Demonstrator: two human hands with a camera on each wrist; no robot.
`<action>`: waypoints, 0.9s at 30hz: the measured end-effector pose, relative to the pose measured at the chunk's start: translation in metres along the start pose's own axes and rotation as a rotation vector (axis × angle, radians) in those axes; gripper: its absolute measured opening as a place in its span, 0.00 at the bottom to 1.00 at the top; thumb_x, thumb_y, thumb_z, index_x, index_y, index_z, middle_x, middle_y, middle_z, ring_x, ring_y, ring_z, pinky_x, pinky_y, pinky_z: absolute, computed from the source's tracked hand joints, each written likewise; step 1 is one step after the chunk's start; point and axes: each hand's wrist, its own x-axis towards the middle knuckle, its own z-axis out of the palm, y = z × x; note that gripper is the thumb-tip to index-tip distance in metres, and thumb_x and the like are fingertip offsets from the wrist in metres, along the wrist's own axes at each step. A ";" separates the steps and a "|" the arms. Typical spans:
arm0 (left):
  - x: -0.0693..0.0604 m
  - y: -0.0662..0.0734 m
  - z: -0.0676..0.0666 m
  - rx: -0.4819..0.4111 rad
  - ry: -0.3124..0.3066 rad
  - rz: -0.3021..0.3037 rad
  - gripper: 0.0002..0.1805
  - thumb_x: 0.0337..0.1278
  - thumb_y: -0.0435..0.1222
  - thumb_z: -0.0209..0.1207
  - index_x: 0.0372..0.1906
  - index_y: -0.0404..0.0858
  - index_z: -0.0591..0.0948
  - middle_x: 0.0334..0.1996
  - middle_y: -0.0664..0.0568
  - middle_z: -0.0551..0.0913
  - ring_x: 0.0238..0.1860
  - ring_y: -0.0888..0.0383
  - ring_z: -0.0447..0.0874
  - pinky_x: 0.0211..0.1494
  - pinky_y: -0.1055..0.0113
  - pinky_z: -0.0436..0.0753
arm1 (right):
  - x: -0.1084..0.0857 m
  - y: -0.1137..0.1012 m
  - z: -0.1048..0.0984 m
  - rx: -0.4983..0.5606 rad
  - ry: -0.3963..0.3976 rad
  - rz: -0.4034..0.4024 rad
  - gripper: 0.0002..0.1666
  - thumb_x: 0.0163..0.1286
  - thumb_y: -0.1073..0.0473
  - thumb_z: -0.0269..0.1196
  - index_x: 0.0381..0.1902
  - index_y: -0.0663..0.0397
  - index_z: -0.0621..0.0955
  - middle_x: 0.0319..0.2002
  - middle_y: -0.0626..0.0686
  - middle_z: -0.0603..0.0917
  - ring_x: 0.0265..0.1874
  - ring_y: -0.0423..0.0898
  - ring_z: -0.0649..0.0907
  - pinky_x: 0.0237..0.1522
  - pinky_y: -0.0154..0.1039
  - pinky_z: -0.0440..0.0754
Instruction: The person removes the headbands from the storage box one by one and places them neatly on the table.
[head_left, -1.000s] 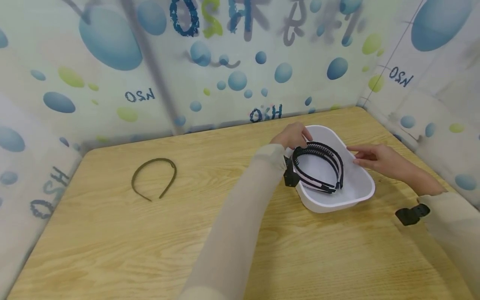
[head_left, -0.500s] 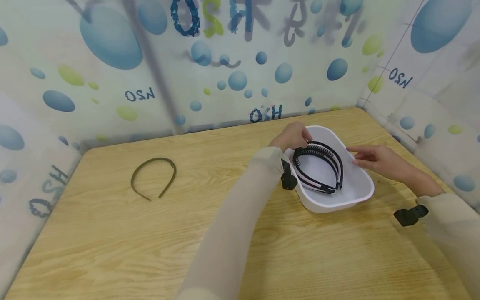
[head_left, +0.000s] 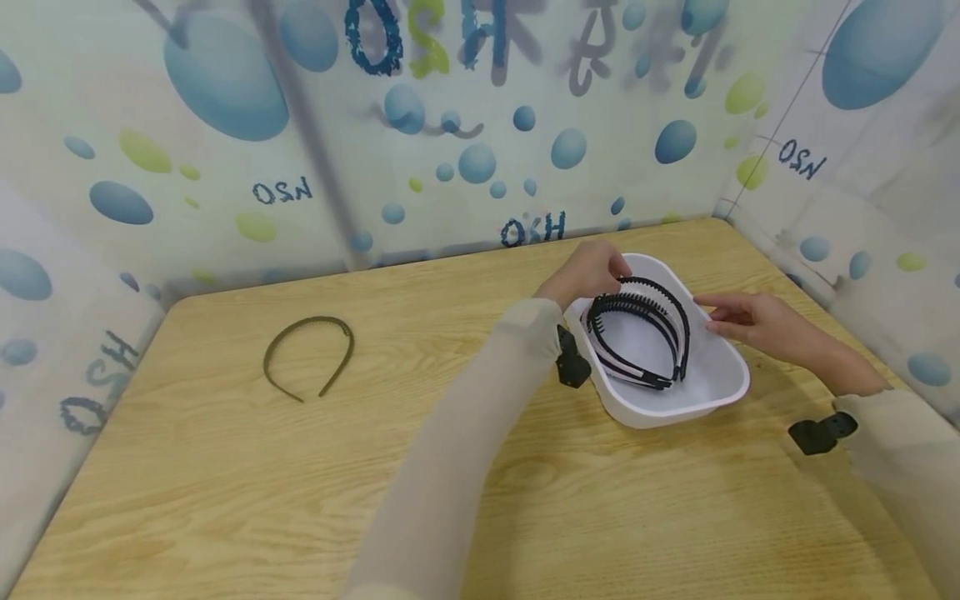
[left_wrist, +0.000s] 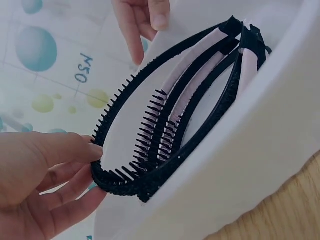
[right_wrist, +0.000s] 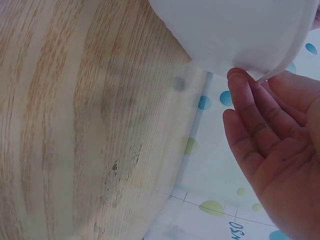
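Several black toothed headbands (head_left: 640,307) lie stacked inside a white plastic basin (head_left: 720,393) at the right of the table. With thumb and fingers, my left hand (head_left: 588,271) pinches the topmost headband (left_wrist: 118,107) by its curved top, which is raised off the others in the left wrist view. Pinkish-white inner sides show on some of the bands beneath. My right hand (head_left: 772,327) holds the basin's right rim; in the right wrist view its fingers (right_wrist: 242,92) lie against the outer wall and the thumb passes behind the rim.
Another thin headband (head_left: 272,346), olive-brown, lies alone on the left of the wooden table (head_left: 300,483). Patterned wall sheets (head_left: 480,108) with blue and green dots stand behind and at both sides.
The top headband's curved end has risen a little away from the stack, with my left hand lifting it. My right hand and the basin have stayed almost still.
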 end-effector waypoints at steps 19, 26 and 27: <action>-0.024 0.022 -0.032 0.041 0.044 0.100 0.16 0.56 0.28 0.57 0.50 0.37 0.80 0.44 0.50 0.80 0.44 0.60 0.75 0.42 0.78 0.73 | -0.002 -0.001 0.000 -0.023 -0.019 0.061 0.24 0.64 0.68 0.58 0.57 0.72 0.70 0.36 0.61 0.82 0.30 0.35 0.79 0.29 0.30 0.79; -0.036 0.013 -0.052 0.023 0.105 0.155 0.15 0.53 0.26 0.57 0.48 0.35 0.81 0.43 0.50 0.82 0.43 0.60 0.77 0.43 0.77 0.74 | 0.000 0.002 0.001 -0.021 -0.005 0.010 0.23 0.63 0.70 0.59 0.55 0.74 0.71 0.34 0.61 0.82 0.29 0.33 0.79 0.28 0.30 0.79; -0.038 0.010 -0.055 0.026 0.117 0.161 0.15 0.53 0.26 0.57 0.48 0.35 0.81 0.43 0.50 0.82 0.43 0.60 0.77 0.43 0.76 0.74 | 0.000 0.002 0.001 -0.021 -0.003 0.004 0.23 0.63 0.70 0.59 0.55 0.74 0.71 0.34 0.61 0.82 0.29 0.33 0.79 0.28 0.30 0.79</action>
